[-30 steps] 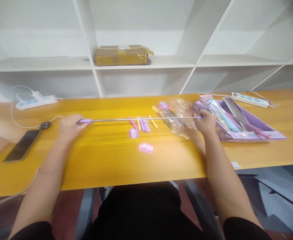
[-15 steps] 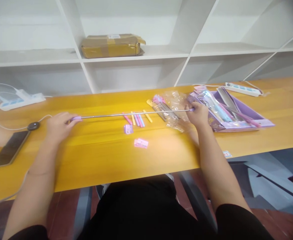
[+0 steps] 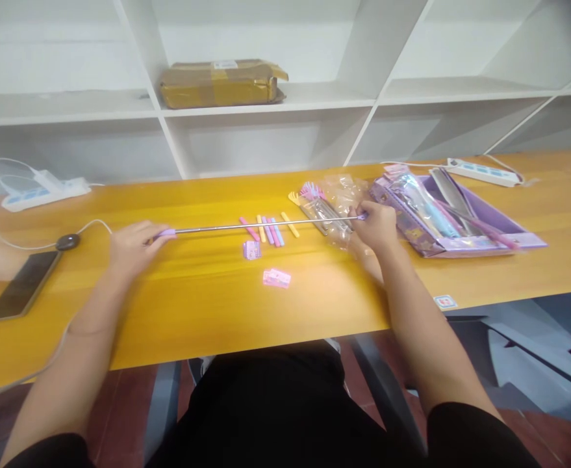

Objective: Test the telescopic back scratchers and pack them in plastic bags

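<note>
My left hand (image 3: 136, 248) is closed around the purple end of a thin metal telescopic back scratcher rod (image 3: 246, 226), drawn out long and held level above the table. My right hand (image 3: 375, 227) grips its other purple end, mostly hidden in the fingers. Beneath the rod lie several coloured handles (image 3: 271, 232) in pink, yellow, purple and blue. Near my right hand are back scratcher heads (image 3: 313, 190) with claw tips and metal rods, beside clear plastic wrapping (image 3: 341, 188). A small purple card (image 3: 252, 250) and pink cards (image 3: 277, 278) lie closer to me.
At right stands a purple open box (image 3: 484, 244) with wrapped items. Power strips (image 3: 46, 194) lie at the back left and back right. A phone (image 3: 22, 286) and a black round device (image 3: 67, 242) are at left. A taped carton (image 3: 221, 84) sits on the white shelf.
My two hands have come closer together, the left moving right and the right moving left. The rod between them is shorter.
</note>
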`<state>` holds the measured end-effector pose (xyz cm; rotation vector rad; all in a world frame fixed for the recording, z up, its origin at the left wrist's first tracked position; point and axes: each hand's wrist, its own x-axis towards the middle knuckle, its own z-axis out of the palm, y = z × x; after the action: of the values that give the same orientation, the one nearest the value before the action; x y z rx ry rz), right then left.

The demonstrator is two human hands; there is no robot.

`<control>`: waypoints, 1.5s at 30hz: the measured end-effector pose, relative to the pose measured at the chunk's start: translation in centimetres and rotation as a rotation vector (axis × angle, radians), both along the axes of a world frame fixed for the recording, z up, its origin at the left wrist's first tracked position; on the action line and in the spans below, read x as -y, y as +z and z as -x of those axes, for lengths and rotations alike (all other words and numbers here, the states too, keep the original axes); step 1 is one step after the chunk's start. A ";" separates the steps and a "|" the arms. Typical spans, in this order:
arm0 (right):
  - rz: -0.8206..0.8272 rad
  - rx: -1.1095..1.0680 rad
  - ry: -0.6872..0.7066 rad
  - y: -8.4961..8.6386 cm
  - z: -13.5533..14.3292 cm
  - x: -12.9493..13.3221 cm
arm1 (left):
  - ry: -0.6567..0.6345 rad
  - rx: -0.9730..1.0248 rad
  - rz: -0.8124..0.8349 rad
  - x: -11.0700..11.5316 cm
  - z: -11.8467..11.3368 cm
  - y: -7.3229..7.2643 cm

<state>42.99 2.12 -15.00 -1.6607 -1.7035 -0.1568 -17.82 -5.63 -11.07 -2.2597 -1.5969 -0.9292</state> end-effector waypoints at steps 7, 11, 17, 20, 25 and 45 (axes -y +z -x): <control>-0.091 -0.013 -0.022 1.4 1.5 1.3 | 0.001 0.020 -0.052 1.3 -1.9 0.8; -0.076 0.005 0.078 1.9 3.5 2.2 | -0.033 0.008 -0.025 2.0 -4.0 0.4; -0.055 0.016 0.298 0.9 11.5 4.0 | -0.085 -0.012 0.041 3.3 -10.6 -1.4; -0.069 -0.005 0.347 1.0 14.1 4.6 | -0.058 0.008 0.024 3.4 -12.6 -1.8; -0.043 0.002 0.458 0.4 17.0 5.9 | -0.095 0.031 0.036 3.7 -14.5 -3.4; 0.184 0.087 0.683 -0.5 16.5 6.9 | -0.347 0.050 0.072 4.8 -13.0 -3.3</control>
<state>26.52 -4.81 -15.49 -1.1135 -2.3054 0.2641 -4.82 -10.47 -14.32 -2.6375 -1.2969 -1.0283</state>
